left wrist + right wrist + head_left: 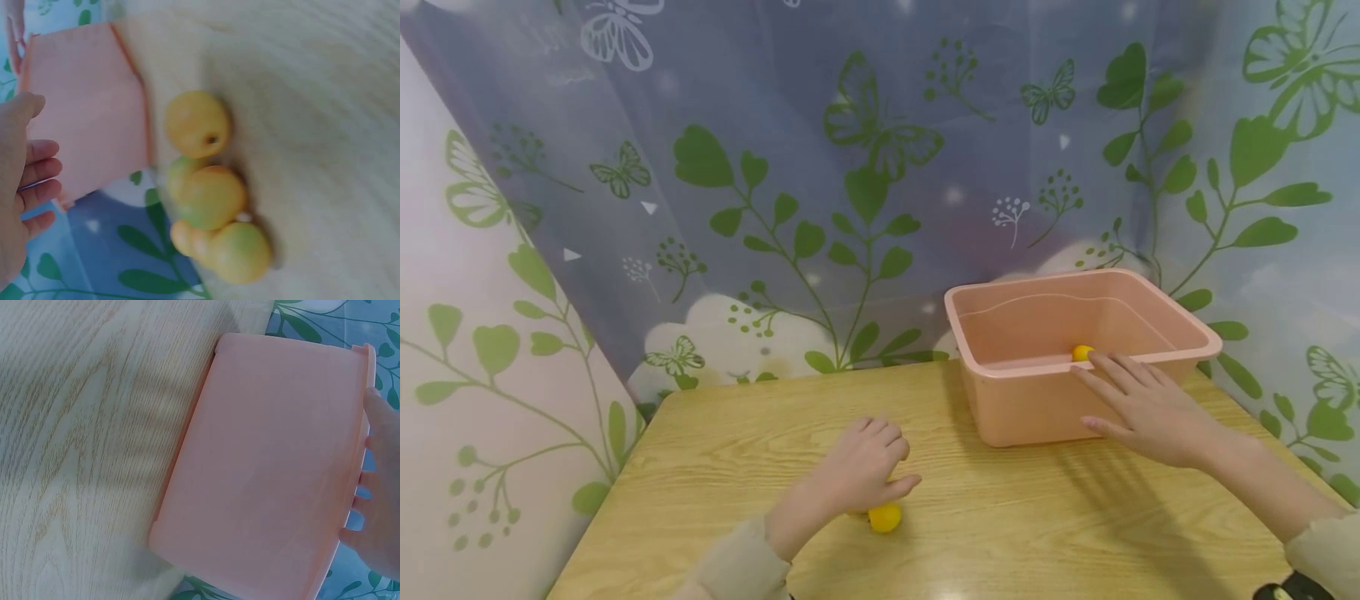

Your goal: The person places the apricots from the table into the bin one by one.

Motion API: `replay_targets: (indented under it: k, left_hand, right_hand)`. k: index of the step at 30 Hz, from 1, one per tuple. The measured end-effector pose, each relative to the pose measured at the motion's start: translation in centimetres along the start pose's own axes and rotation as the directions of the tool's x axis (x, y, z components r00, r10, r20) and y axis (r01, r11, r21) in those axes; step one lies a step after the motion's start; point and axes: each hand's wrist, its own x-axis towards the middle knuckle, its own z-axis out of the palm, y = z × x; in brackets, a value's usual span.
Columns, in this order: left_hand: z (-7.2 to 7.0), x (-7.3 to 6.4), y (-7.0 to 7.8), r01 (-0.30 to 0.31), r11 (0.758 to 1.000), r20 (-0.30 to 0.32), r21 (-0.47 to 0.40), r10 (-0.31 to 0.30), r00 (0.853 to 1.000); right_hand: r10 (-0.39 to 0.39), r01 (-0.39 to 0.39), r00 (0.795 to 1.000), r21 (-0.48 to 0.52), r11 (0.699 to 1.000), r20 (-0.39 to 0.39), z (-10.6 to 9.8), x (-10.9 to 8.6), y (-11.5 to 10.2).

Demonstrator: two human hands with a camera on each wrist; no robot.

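My left hand (859, 467) hovers over the table with loosely bent fingers and nothing in its grasp. Just below it, a round yellow fruit (885, 517) peeks out; the hand hides the others from the head view. In the left wrist view, several yellow-orange fruits, one with a dark spot (198, 124), lie grouped on the wood, apart from the fingers. My right hand (1157, 408) reaches across the front rim of a pink plastic tub (1030, 408), fingers extended and empty. Inside the tub, close to those fingertips, is another yellow fruit (1082, 353).
The tub stands at the back right of the wood-grain table (737, 442). Behind the table and along both sides hangs a cloth (775, 167) printed with leaves and butterflies. A black item (1292, 586) shows by the right sleeve.
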Motion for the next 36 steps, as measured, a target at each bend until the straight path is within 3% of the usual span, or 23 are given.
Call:
replay_targets:
  k: [6,17,27,36]
  left_hand:
    - [1.3,-1.9,0.5,-0.008,1.000,-0.015,-0.017,0.008,1.000]
    - [3.0,-5.0,0.8,0.047,0.998,0.053,-0.031,-0.045,0.998]
    - [4.3,-5.8,0.4,0.083,0.996,0.119,-0.038,-0.078,0.990]
    - [4.7,-5.9,0.5,0.087,0.996,0.260,-0.035,-0.075,0.963]
  right_hand:
    - [-0.006,0.006,1.000,0.006,1.000,-0.016,0.1,0.0,-0.1]
    - [-0.007,0.006,1.000,-0.012,1.000,-0.018,0.0,0.2,-0.2]
    - [0.000,0.000,1.000,-0.007,1.000,0.001,-0.2,0.1,-0.1]
    - [-0.003,0.003,1.000,-0.015,1.000,-0.012,0.0,0.0,0.0]
